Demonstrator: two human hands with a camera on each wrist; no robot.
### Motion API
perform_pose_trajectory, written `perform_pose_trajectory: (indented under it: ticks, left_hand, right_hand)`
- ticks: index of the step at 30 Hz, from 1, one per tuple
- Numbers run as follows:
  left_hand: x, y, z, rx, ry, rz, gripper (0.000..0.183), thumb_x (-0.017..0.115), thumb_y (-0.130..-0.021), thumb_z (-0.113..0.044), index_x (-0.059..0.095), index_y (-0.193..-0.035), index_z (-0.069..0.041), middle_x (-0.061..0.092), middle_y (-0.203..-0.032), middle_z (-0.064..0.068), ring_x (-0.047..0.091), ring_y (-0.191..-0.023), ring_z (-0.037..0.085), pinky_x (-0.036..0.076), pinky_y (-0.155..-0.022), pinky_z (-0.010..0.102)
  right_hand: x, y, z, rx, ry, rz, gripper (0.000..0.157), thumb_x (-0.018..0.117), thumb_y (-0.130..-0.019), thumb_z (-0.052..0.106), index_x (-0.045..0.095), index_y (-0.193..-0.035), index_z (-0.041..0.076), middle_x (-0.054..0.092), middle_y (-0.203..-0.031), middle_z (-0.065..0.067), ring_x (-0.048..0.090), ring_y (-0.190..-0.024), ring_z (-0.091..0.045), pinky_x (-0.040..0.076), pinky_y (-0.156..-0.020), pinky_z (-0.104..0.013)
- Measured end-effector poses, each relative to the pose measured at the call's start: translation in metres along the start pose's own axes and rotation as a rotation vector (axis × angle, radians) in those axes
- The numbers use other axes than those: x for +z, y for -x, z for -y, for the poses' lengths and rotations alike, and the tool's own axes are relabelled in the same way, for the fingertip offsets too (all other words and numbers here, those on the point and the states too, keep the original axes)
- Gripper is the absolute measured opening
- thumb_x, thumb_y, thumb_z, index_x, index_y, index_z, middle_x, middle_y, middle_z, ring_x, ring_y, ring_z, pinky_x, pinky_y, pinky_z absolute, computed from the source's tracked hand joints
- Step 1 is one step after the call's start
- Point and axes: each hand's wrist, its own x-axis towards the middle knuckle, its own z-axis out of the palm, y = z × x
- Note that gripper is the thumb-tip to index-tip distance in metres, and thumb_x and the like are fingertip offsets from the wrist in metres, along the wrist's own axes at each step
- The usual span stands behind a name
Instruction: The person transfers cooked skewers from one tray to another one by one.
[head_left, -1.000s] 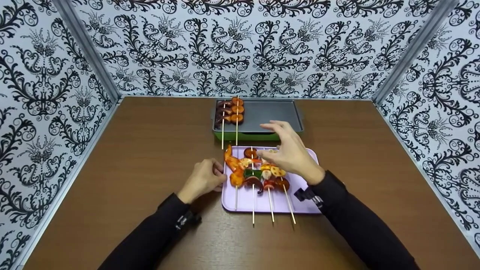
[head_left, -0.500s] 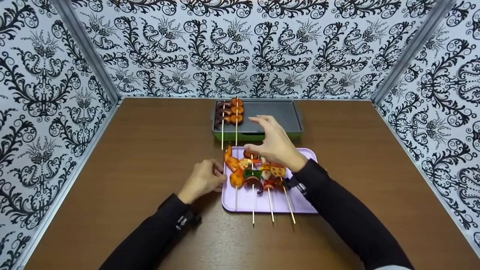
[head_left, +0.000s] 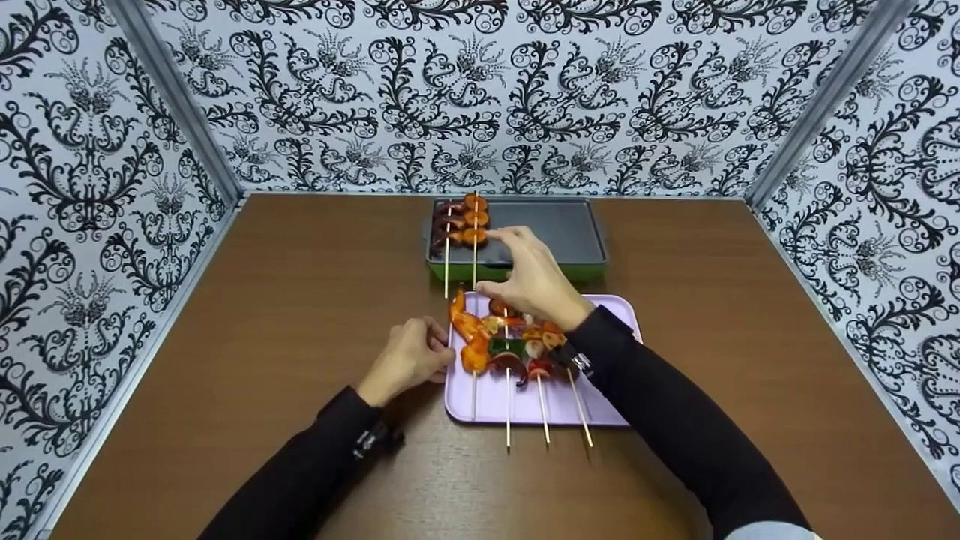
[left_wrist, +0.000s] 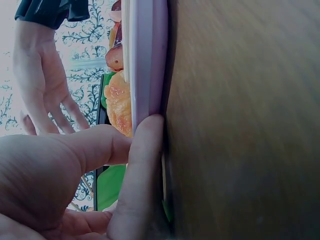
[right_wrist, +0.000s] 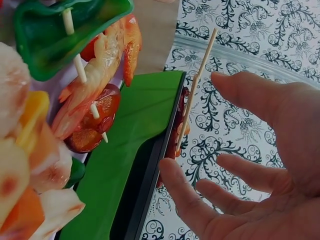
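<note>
At the lilac tray's [head_left: 491, 409] left edge, my left hand [head_left: 407, 352] pinches the rim between thumb and index finger [left_wrist: 142, 165]. Several skewers lie on the tray: the leftmost is an orange chicken-like skewer [head_left: 475, 356], beside a skewer with green pepper [head_left: 506, 346] and others partly under my right arm. My right hand [head_left: 536, 277] hovers over the tray's far edge and the grill's front, thumb and fingers spread and holding nothing. Its fingertips are near a skewer of round orange slices [head_left: 475, 219] on the grey grill plate [head_left: 551, 225].
A dark red skewer [head_left: 448, 225] lies left of the orange slices; both sticks overhang the grill's green front [head_left: 577, 271]. The grill stands at the back of the brown table [head_left: 337, 262]. Patterned walls [head_left: 480, 97] enclose the back and both sides.
My right hand has moved left and forward, from above the tray's right half toward the orange-slice skewer on the grill. My left hand stays on the tray's rim.
</note>
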Motion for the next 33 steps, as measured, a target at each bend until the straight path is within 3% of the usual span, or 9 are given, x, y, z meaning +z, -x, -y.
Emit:
perform_pose_trajectory:
  ticks: [9,17,21,27,33]
  left_hand:
    - [0.002,-0.002,0.001,-0.002,0.007,0.0,0.014,0.079,-0.095,0.004,0.074,-0.108,0.002,0.074,-0.086,0.01,0.083,-0.067,0.023,0.076,-0.06,0.035]
    - [0.002,-0.002,0.001,-0.004,0.015,0.002,0.013,0.079,-0.096,0.004,0.075,-0.108,0.002,0.076,-0.087,0.012,0.084,-0.068,0.024,0.077,-0.061,0.036]
    - [0.001,-0.002,0.0,0.0,0.014,0.003,0.012,0.079,-0.096,0.003,0.075,-0.107,0.002,0.077,-0.086,0.012,0.083,-0.067,0.024,0.076,-0.06,0.036]
    - [0.0,-0.002,0.0,-0.001,-0.003,-0.005,0.012,0.079,-0.095,0.002,0.075,-0.106,0.001,0.077,-0.087,0.011,0.084,-0.067,0.024,0.076,-0.059,0.034]
    - [0.0,-0.001,0.001,0.004,-0.025,-0.016,0.012,0.078,-0.094,0.001,0.075,-0.106,0.0,0.076,-0.087,0.011,0.084,-0.067,0.024,0.075,-0.059,0.034]
  right_hand:
    - [0.011,-0.009,0.004,-0.017,0.007,0.028,0.086,0.099,-0.094,0.025,0.058,-0.167,0.006,0.059,-0.164,-0.019,0.068,-0.142,-0.036,0.064,-0.127,-0.049]
    - [0.016,-0.011,0.006,-0.062,0.057,0.02,0.067,0.098,-0.095,0.024,0.071,-0.153,0.003,0.063,-0.156,-0.02,0.063,-0.146,-0.041,0.055,-0.135,-0.056]
    - [0.017,-0.012,0.005,-0.085,0.078,0.013,0.053,0.096,-0.096,0.021,0.079,-0.142,0.001,0.068,-0.146,-0.02,0.064,-0.139,-0.041,0.053,-0.131,-0.058]
    - [0.019,-0.013,0.005,-0.099,0.103,0.009,0.047,0.095,-0.096,0.021,0.082,-0.135,0.0,0.076,-0.127,-0.019,0.069,-0.12,-0.036,0.063,-0.112,-0.051]
    - [0.02,-0.013,0.008,-0.059,0.064,0.041,0.041,0.089,-0.097,0.012,0.081,-0.135,-0.002,0.084,-0.115,-0.017,0.078,-0.103,-0.031,0.073,-0.095,-0.042]
